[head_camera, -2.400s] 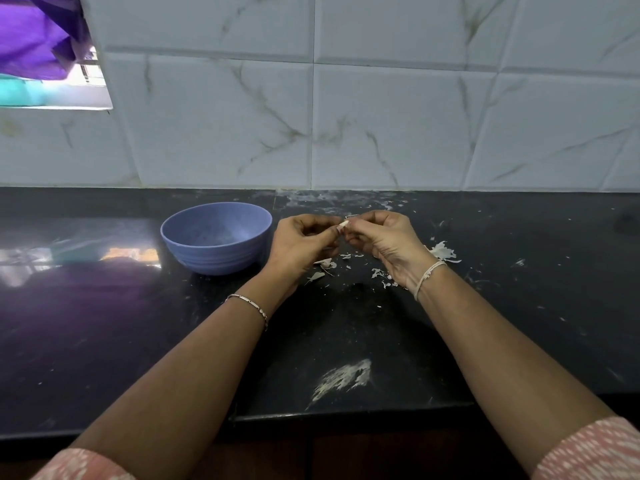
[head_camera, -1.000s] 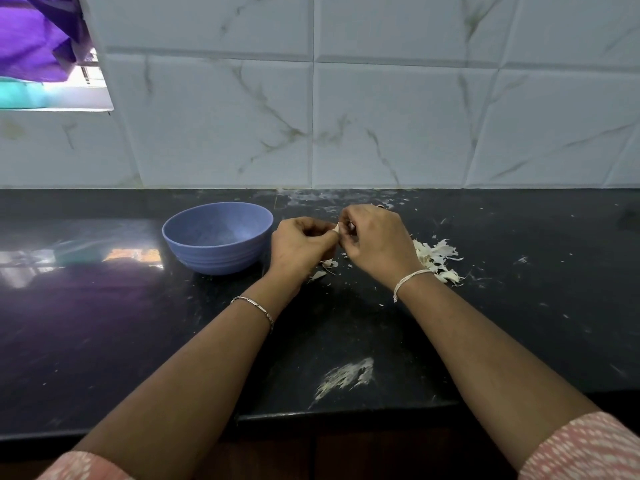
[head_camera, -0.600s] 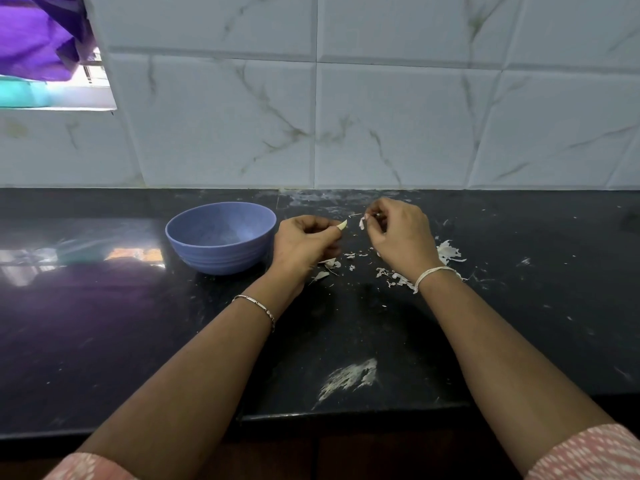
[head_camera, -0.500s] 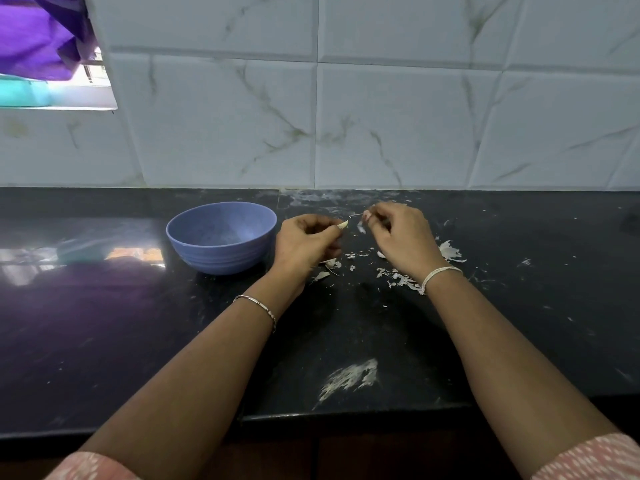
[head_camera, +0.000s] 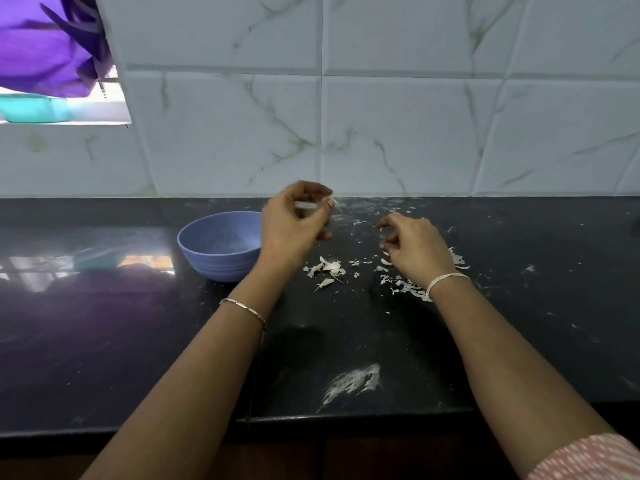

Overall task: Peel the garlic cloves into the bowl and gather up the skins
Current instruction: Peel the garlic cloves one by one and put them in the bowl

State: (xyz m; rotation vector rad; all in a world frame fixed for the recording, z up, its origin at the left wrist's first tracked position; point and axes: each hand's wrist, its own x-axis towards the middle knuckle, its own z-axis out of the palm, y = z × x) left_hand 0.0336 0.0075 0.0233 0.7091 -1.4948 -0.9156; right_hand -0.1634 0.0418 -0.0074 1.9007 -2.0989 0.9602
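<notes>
Upper left of the frame: a purple cloth hangs in an opening, with a teal container below it.
Left of centre, on the bench: the blue bowl stands upright, just left of my left wrist; I cannot tell what lies inside.
Left hand: raised above the bench beside the bowl's right rim. Its grip is narrow, thumb and fingertips pinching the garlic clove, which is pale and blurred.
Centre, below that hand: a small heap of skins lies on the bench.
Right hand: low and apart from my left, fingers curled. I cannot tell whether its grip holds a scrap.
Under my right wrist: a wider scatter of skins.
Lower centre: a white smear near the bench edge.
</notes>
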